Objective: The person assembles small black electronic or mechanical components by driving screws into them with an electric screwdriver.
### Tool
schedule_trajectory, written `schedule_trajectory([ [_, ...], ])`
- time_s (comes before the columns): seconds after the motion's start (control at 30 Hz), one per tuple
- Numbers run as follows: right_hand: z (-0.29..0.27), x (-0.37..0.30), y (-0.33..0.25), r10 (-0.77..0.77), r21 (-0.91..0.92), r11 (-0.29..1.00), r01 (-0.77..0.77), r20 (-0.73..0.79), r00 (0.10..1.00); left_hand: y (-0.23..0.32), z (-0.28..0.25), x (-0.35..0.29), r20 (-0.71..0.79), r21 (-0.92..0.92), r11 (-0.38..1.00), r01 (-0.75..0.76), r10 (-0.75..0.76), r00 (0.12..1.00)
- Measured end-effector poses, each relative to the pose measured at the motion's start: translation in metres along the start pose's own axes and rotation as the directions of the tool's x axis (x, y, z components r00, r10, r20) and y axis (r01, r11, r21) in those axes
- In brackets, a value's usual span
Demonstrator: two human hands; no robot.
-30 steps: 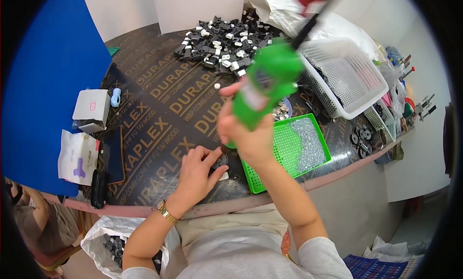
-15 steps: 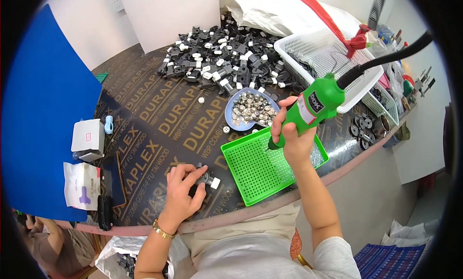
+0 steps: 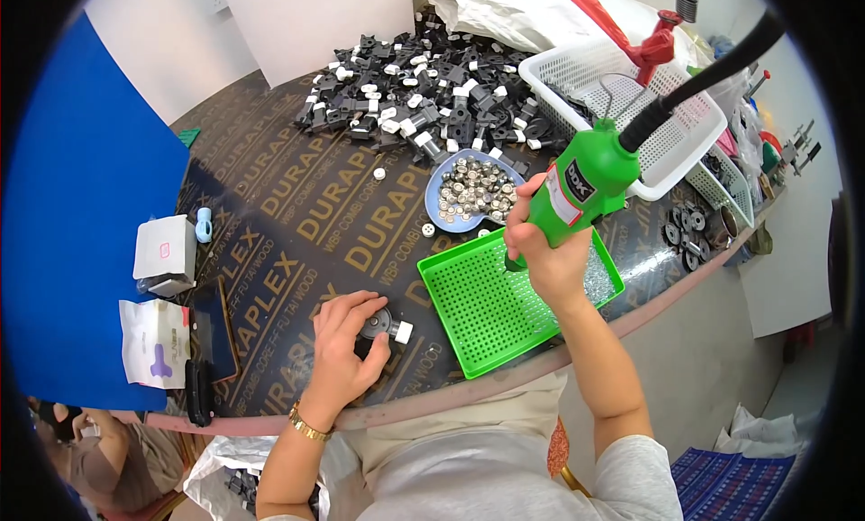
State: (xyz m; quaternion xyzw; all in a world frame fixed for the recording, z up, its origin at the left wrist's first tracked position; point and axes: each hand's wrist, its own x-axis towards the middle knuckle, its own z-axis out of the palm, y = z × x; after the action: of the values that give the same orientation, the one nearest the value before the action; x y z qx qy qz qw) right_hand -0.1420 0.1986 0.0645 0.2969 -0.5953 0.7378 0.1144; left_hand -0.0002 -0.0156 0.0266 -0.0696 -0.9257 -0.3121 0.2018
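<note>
My right hand grips a green electric screwdriver with a black cable, its tip pointing down over the green perforated tray. Small shiny screws lie at the tray's right end. On the table left of the tray, my left hand curls its fingers and thumb around a small black part with a round disc and a white end piece. The hand covers part of its left side.
A blue dish of metal rollers stands behind the tray. Farther back lies a pile of black-and-white parts, with a white basket to its right. Black wheels are at right; a white box is at left. Another person sits lower left.
My left fingers have shifted on the black part, uncovering more of its round disc. The screwdriver is a little more upright in my right hand. The whole view has shifted slightly.
</note>
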Motion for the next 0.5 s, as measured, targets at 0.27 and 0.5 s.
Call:
schedule_trajectory([
  [0.27,0.012,0.008,-0.024,-0.023,0.047,0.999,0.025,-0.045,0.999,-0.002,0.006,-0.006,-0.007,-0.026,0.999,0.024,-0.024,1.000],
  [0.5,0.083,-0.015,-0.037,0.090,0.404,0.902,-0.151,0.166,0.982,-0.008,0.011,-0.008,0.094,-0.051,0.998,0.044,-0.039,0.995],
])
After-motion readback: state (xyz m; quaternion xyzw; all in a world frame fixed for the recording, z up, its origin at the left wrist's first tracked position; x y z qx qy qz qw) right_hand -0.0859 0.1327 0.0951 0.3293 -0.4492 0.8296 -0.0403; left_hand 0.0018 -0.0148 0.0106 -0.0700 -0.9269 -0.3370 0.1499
